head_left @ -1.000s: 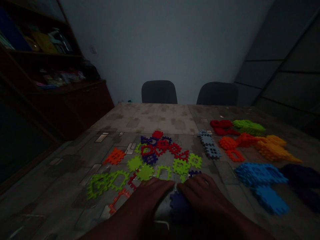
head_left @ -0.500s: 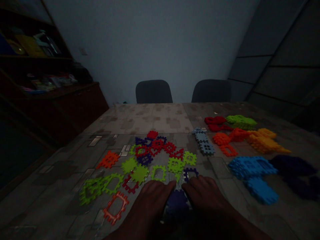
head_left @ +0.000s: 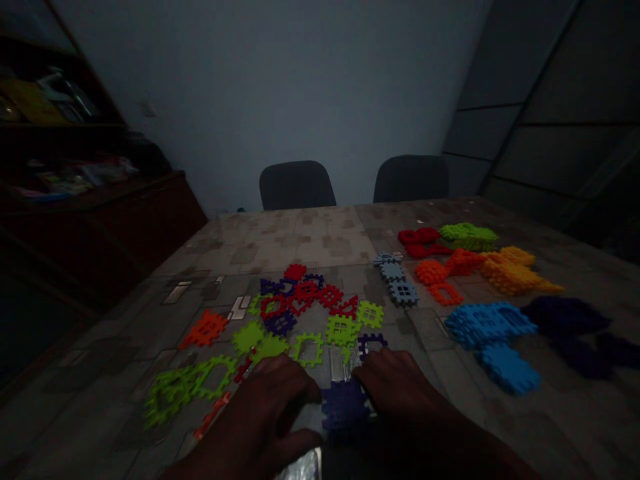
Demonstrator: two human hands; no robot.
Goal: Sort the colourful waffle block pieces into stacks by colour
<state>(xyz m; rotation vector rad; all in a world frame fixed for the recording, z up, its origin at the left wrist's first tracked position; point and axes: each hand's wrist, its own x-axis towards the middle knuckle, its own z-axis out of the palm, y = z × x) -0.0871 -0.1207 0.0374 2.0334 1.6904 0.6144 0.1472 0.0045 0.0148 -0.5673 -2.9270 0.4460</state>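
Dark purple interlocking plastic tiles (head_left: 345, 407), apparently a stack, lie close in front of me at the table's near edge. My right hand (head_left: 395, 387) grips their right side, its thumb hidden. At the left side, my left hand (head_left: 277, 407) is open, thumb and fingers apart in a C shape, the fingertips beside the tiles' edge. Whether they touch it I cannot tell. Just beyond my right hand lies a purple frame tile (head_left: 373, 343). A lime frame tile (head_left: 307, 350) and lime window tile (head_left: 341, 329) lie ahead. An orange frame tile (head_left: 213, 413) is partly covered by my left forearm.
Loose red tiles (head_left: 330, 295), lime tiles (head_left: 173, 393) and an orange tile (head_left: 206, 329) are scattered left of centre. On the right stand sorted piles: blue (head_left: 493, 323), purple (head_left: 567, 317), yellow (head_left: 517, 272), orange (head_left: 433, 272), green (head_left: 467, 235). Two chairs (head_left: 297, 185) stand behind the table.
My left hand has come off the purple tiles and opened, moving left. My right hand stays on them. The whole view has shifted slightly.
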